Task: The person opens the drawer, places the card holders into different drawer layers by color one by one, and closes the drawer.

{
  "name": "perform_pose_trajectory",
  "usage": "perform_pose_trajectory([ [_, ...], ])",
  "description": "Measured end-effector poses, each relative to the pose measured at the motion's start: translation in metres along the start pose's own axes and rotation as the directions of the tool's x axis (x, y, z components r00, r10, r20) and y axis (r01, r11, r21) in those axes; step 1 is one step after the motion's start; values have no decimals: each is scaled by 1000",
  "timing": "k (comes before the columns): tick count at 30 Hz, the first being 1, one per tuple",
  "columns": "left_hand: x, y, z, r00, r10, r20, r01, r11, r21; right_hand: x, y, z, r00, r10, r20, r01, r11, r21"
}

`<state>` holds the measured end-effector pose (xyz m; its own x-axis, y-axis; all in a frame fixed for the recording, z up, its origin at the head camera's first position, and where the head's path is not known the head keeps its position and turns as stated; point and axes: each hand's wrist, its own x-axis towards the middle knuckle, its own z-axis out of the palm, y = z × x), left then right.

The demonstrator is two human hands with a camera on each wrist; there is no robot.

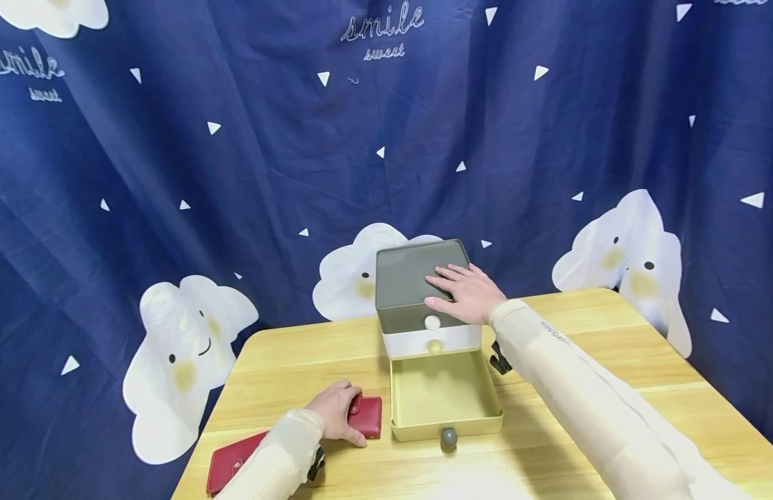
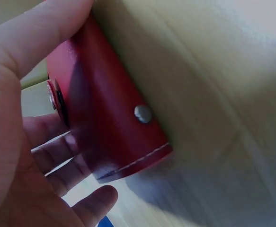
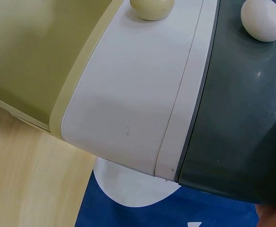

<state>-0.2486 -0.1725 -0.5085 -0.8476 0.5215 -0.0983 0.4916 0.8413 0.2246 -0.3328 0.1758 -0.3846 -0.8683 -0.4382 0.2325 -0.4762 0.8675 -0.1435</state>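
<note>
My left hand (image 1: 337,411) holds a small red leather wallet (image 1: 367,418) between thumb and fingers, on the table just left of the drawer. In the left wrist view, the wallet (image 2: 104,109) shows a metal snap stud, pale stitching and a small snap tab. My right hand (image 1: 466,294) lies with fingers spread on the grey top of a small drawer box (image 1: 401,274). The box's bottom, yellow-green drawer (image 1: 417,432) is pulled out toward me, with nothing inside. Above it, the white drawer (image 3: 123,94) and the dark grey one (image 3: 227,118) are pushed in.
A larger red leather piece (image 1: 226,464) with a snap lies at the table's front left, partly covered by my left sleeve. The wooden table (image 1: 311,347) ends at a dark blue curtain (image 1: 267,139) printed with clouds. A round grey knob (image 1: 449,437) sticks out from the drawer.
</note>
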Motion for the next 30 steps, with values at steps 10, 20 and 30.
perform_pose_trajectory([
  [10,-1,-5,5,1000,-3,-24,3,1000,-14,-2,0,-1,1000,5,-1,-5,1000,4],
  [20,-6,-5,2,1000,-15,-22,14,998,-65,0,-1,-1,1000,-1,5,1,1000,-1],
  [30,-8,-11,-6,1000,-5,-19,3,996,-90,-1,-2,-3,1000,2,13,-2,1000,1],
])
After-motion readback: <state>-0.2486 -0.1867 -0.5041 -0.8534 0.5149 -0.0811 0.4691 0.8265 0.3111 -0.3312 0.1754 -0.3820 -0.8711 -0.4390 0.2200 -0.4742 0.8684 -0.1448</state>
